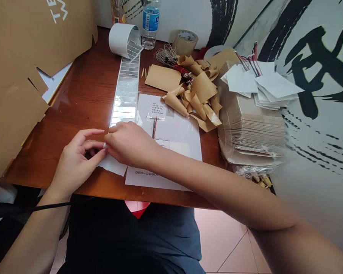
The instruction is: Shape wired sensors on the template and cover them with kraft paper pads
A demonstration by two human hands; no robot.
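Head view: a left hand (77, 161) and a right hand (130, 144) meet over the near end of a glossy paper label strip (125, 97), which runs from a white roll (125, 40) along a wooden surface (74, 99). The left fingers (91, 134) curl together; the right fingers (117, 131) bend down at the strip's end. Whether either set clamps it is hidden. The strip looks light, thin, floppy and perhaps slick, best held by its edges. A printed sheet (171, 125) lies just beside it.
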